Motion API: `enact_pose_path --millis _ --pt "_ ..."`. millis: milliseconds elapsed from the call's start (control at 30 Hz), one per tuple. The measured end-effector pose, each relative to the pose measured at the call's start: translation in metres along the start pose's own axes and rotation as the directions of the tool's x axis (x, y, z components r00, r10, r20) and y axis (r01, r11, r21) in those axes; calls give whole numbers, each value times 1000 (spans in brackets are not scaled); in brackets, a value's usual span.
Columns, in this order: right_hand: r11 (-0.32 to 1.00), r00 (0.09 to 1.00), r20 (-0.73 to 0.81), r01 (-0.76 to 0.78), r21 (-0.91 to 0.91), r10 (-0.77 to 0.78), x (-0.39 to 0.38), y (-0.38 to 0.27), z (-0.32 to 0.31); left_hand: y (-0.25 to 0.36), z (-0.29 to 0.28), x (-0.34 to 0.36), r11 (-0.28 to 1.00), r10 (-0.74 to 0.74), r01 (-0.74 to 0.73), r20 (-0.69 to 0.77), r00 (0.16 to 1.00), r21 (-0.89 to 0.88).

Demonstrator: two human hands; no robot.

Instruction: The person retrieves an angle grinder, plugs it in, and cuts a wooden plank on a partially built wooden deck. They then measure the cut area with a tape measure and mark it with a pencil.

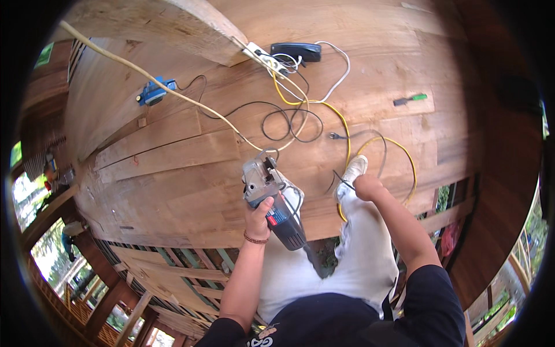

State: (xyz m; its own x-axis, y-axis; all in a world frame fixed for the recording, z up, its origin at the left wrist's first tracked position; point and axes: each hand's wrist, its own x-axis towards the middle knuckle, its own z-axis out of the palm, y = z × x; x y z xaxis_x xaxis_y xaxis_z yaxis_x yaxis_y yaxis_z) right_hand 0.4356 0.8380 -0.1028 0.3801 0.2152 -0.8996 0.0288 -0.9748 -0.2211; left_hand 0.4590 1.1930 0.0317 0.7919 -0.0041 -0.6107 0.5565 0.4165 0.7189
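Note:
My left hand (258, 222) is wrapped round a dark corded power tool (281, 217), which looks like an angle grinder with a grey metal head. The tool is held tilted over my left leg, head pointing away from me. My right hand (370, 188) is closed beside my right shoe (356, 166). A thin dark cord (385, 151) runs into it, and the plug end (336, 136) hangs or lies just beyond, over the boards. The fingers of that hand are partly hidden.
Wooden boards (191, 153) make up the floor, with open slats (196, 257) at lower left. Ahead are a wooden post (214, 29), a white power strip (263, 56), a black case-like object (296, 52), yellow cable (345, 124), a blue planer (155, 91) and a green-handled chisel (417, 98).

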Motion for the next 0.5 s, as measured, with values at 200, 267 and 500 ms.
enact_pose_path --millis 200,267,500 --pt "986 959 -276 -12 165 57 164 19 -14 -49 -27 73 1000 23 -23 -4 1000 -9" --pt "998 972 -231 -24 51 35 222 28 -21 -65 -29 111 994 108 -109 -53 993 -18" --pt "942 957 -251 57 -332 -146 331 78 29 -54 -19 196 939 324 -323 18 946 119"
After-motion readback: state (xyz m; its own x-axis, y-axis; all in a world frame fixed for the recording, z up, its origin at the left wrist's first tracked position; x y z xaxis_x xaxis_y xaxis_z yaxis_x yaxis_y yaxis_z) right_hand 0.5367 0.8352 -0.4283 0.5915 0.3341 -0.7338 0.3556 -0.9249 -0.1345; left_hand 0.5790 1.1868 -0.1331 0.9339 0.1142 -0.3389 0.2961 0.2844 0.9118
